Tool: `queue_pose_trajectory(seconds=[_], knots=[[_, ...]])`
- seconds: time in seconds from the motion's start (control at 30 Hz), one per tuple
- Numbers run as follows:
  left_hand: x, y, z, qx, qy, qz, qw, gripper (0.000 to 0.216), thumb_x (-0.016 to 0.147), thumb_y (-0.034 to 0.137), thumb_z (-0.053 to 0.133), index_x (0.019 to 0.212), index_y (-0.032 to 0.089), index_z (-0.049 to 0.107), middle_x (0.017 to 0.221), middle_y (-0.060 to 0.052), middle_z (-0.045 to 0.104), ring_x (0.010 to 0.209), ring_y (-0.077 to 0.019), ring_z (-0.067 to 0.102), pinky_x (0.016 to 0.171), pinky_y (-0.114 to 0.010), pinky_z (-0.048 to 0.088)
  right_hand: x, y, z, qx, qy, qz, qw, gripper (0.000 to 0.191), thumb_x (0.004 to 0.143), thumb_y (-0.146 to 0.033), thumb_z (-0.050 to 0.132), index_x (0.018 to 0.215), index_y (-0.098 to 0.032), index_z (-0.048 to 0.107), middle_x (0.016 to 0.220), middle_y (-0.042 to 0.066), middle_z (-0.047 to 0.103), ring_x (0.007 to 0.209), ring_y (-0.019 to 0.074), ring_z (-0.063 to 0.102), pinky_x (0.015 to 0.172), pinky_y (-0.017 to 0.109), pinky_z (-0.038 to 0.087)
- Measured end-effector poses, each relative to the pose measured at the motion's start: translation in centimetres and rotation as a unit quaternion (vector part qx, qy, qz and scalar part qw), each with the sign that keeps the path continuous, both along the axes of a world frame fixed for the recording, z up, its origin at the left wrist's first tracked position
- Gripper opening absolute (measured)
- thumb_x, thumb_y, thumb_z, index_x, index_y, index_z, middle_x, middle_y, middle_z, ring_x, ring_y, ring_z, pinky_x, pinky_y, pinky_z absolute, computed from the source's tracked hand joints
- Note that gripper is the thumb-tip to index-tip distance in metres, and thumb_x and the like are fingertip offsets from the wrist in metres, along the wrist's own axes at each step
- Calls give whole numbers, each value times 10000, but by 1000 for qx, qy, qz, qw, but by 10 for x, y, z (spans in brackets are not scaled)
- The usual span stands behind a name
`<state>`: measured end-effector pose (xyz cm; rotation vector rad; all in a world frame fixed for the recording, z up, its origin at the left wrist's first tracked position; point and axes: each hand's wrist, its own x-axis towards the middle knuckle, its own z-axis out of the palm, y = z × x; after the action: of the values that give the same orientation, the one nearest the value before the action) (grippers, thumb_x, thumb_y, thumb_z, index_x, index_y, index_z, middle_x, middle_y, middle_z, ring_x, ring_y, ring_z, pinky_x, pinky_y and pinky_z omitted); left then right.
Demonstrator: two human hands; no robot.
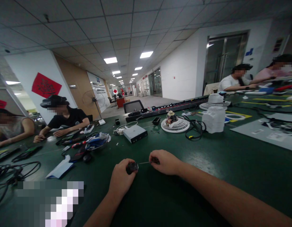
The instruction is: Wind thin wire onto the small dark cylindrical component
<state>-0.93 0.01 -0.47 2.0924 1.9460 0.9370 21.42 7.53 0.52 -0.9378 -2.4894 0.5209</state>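
Low in the middle of the view, my left hand (pixel 122 176) is closed round a small dark cylindrical part (pixel 132 167) with a shiny rim. My right hand (pixel 166 161) grips a screwdriver (pixel 145 162) by its dark handle, mostly hidden by the fingers. Its thin metal shaft points left, the tip at or very near the rim of the part; whether they touch I cannot tell. Both hands are just above the green table (pixel 183 195). Beyond them lie a silver disc drive (pixel 135 133) and a white fan grille (pixel 175 125) with a motor on it.
A white plastic housing (pixel 214 119) and black cables stand right of the grille. On the left are a blue cloth (pixel 97 140), a light blue paper (pixel 60 167), tools and cables. A grey mat (pixel 266 129) lies far right. Other people sit along both sides.
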Motion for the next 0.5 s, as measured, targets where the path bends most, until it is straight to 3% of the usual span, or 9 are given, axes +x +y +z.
queue_pose_trajectory(seconds=[0.2, 0.5], knots=[[2, -1, 1, -4, -9, -9, 1000, 216, 720, 221, 676, 935, 225, 679, 950, -24, 697, 887, -217, 626, 794, -354, 469, -1, -4, 4, 45, -28, 39, 998, 198, 881, -279, 582, 1008, -229, 726, 954, 47, 672, 852, 183, 609, 739, 290, 434], [4, -2, 1, 4, 0, -31, 1000, 184, 719, 200, 660, 901, 227, 671, 909, -19, 680, 841, -204, 615, 772, -337, 455, -3, -4, 3, 91, -37, -11, 995, 229, 902, -282, 551, 1031, -246, 736, 919, 47, 668, 827, 181, 610, 716, 283, 412]])
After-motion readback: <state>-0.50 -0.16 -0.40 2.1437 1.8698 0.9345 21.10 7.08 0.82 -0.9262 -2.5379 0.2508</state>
